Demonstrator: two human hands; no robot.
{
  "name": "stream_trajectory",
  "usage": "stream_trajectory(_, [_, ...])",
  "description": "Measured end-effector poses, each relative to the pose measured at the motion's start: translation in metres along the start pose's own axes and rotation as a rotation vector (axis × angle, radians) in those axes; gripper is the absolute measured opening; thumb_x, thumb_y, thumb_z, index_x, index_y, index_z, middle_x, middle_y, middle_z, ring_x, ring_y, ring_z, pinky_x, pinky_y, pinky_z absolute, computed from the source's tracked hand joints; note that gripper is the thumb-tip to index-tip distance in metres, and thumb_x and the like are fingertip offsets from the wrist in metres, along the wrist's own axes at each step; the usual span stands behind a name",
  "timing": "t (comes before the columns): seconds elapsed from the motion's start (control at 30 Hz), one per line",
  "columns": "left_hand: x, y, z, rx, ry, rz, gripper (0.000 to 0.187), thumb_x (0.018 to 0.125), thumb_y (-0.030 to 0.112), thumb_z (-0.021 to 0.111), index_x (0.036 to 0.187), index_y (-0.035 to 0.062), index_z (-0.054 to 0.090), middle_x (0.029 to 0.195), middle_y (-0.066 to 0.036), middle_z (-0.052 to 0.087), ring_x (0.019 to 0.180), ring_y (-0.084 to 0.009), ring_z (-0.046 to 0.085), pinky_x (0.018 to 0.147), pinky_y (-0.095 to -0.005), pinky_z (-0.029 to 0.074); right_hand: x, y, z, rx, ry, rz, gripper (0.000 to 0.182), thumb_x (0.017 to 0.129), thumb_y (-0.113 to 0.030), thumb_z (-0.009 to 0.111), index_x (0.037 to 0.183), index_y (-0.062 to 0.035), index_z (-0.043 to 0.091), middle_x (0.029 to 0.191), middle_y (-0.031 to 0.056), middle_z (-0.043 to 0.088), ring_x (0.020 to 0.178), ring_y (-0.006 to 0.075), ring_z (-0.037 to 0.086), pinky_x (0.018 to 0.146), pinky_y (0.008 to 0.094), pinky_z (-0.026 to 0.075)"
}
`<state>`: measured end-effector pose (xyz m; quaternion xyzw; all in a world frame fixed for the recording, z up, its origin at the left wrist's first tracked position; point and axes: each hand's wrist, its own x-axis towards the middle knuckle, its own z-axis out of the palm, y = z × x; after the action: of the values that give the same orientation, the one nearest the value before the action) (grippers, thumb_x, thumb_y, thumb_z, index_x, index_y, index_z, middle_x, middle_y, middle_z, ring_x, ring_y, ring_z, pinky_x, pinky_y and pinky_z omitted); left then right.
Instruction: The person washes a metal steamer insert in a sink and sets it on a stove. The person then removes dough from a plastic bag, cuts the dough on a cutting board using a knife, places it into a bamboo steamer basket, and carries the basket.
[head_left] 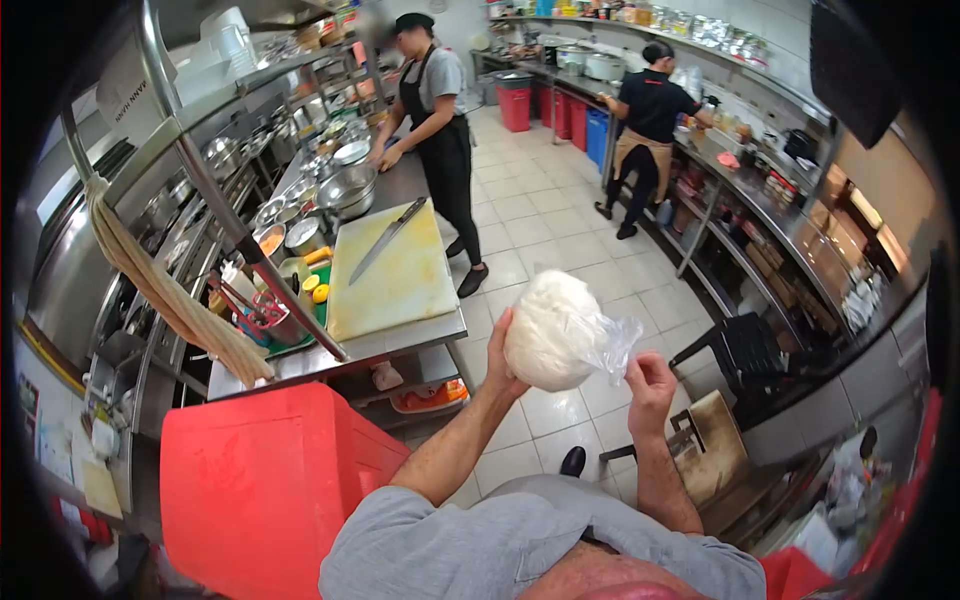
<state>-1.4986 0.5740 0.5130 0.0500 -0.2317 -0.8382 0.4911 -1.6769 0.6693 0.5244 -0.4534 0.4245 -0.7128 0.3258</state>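
A clear plastic bag (550, 330) filled with a round white mass is held up in front of my chest. The white stuff may be dough, but its kind is not certain. My left hand (503, 358) supports the bag's left side, with the fingers partly hidden behind it. Pinched between the fingers of my right hand (651, 385) is the bag's loose, gathered end (614, 347). Left of the bag, a large knife (385, 240) lies on a yellowed cutting board (395, 285) on a steel counter.
A big red bin (250, 480) stands close at my left. Cut lemons (315, 288) and metal bowls (346, 190) sit around the board. One co-worker (430, 120) stands at that counter, another (648, 130) at the far-right one. A black chair (735, 350) is at the right.
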Motion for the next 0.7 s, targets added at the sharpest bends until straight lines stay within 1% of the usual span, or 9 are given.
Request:
stream_trajectory(0.07, [0.021, 0.005, -0.016, -0.007, 0.079, 0.059, 0.064, 0.088, 0.051, 0.038, 0.13, 0.002, 0.038, 0.125, -0.017, 0.048, 0.111, -0.0293, 0.052, 0.095, -0.0427, 0.042, 0.035, 0.015, 0.005, -0.055, -0.162, 0.012, 0.007, 0.08, 0.006, 0.051, 0.079, 0.0005, 0.056, 0.077, 0.0022, 0.051, 0.074, 0.0075, 0.05, 0.065, 0.0194, 0.04])
stream_trajectory(0.13, [0.041, 0.013, -0.018, 0.135, 0.135, 0.204, 0.063, 0.088, 0.05, 0.039, 0.129, 0.0024, 0.039, 0.124, -0.016, 0.05, 0.11, -0.0275, 0.053, 0.094, -0.041, 0.043, 0.077, 0.028, 0.02, -0.094, -0.278, -0.153, 0.015, 0.081, 0.005, 0.05, 0.091, 0.0023, 0.06, 0.084, 0.0042, 0.054, 0.08, 0.0092, 0.053, 0.07, 0.0208, 0.042])
stream_trajectory(0.23, [0.058, 0.016, -0.025, 0.144, 0.22, 0.33, 0.062, 0.088, 0.05, 0.04, 0.128, 0.0026, 0.04, 0.123, -0.015, 0.051, 0.109, -0.0263, 0.053, 0.093, -0.04, 0.044, 0.135, 0.037, 0.029, -0.011, -0.417, -0.089, 0.022, 0.08, 0.005, 0.049, 0.1, 0.0029, 0.06, 0.09, 0.0059, 0.056, 0.086, 0.011, 0.054, 0.075, 0.0228, 0.044])
stream_trajectory(0.33, [0.083, 0.018, -0.042, 0.126, 0.314, 0.448, 0.062, 0.088, 0.05, 0.041, 0.128, 0.0029, 0.04, 0.123, -0.015, 0.051, 0.11, -0.0265, 0.052, 0.093, -0.0402, 0.044, 0.182, 0.075, 0.034, 0.069, -0.582, -0.008, 0.02, 0.081, 0.004, 0.051, 0.098, 0.0035, 0.06, 0.094, 0.0059, 0.056, 0.086, 0.0113, 0.055, 0.076, 0.0239, 0.044])
stream_trajectory(0.37, [0.089, 0.018, -0.048, 0.104, 0.345, 0.476, 0.063, 0.088, 0.051, 0.041, 0.128, 0.0029, 0.039, 0.124, -0.015, 0.05, 0.111, -0.0263, 0.052, 0.094, -0.0401, 0.044, 0.19, 0.08, 0.04, 0.113, -0.599, 0.086, 0.022, 0.08, 0.001, 0.055, 0.102, 0.0028, 0.056, 0.094, 0.0056, 0.056, 0.085, 0.0115, 0.055, 0.076, 0.0249, 0.045])
stream_trajectory(0.53, [0.128, 0.029, -0.085, 0.127, 0.481, 0.564, 0.064, 0.088, 0.052, 0.04, 0.129, 0.0034, 0.038, 0.126, -0.013, 0.047, 0.113, -0.0258, 0.05, 0.094, -0.04, 0.043, 0.237, 0.12, 0.076, 0.132, -0.625, 0.112, 0.033, 0.079, -0.002, 0.061, 0.109, 0.0006, 0.047, 0.096, 0.0059, 0.055, 0.087, 0.0124, 0.055, 0.077, 0.0253, 0.045])
stream_trajectory(0.6, [0.15, 0.039, -0.097, 0.147, 0.534, 0.574, 0.066, 0.087, 0.055, 0.037, 0.132, 0.0073, 0.036, 0.129, -0.012, 0.046, 0.116, -0.0274, 0.047, 0.095, -0.0432, 0.041, 0.26, 0.14, 0.094, 0.133, -0.597, 0.16, 0.04, 0.079, -0.004, 0.062, 0.112, -0.0009, 0.041, 0.097, 0.0066, 0.055, 0.088, 0.0135, 0.055, 0.078, 0.0255, 0.045])
stream_trajectory(0.67, [0.175, 0.055, -0.107, 0.088, 0.521, 0.56, 0.065, 0.087, 0.055, 0.039, 0.131, 0.007, 0.037, 0.128, -0.012, 0.046, 0.115, -0.0268, 0.048, 0.094, -0.0427, 0.042, 0.286, 0.166, 0.108, 0.147, -0.571, 0.201, 0.03, 0.081, -0.004, 0.061, 0.108, 0.0009, 0.048, 0.098, 0.0063, 0.055, 0.087, 0.0128, 0.055, 0.076, 0.0246, 0.046])
stream_trajectory(0.7, [0.187, 0.065, -0.115, 0.035, 0.495, 0.566, 0.064, 0.087, 0.054, 0.04, 0.13, 0.0067, 0.038, 0.127, -0.012, 0.047, 0.114, -0.0262, 0.049, 0.093, -0.0423, 0.043, 0.3, 0.176, 0.115, 0.05, -0.609, 0.111, 0.026, 0.081, -0.004, 0.06, 0.105, 0.0014, 0.052, 0.098, 0.0059, 0.055, 0.086, 0.0122, 0.055, 0.074, 0.0242, 0.046])
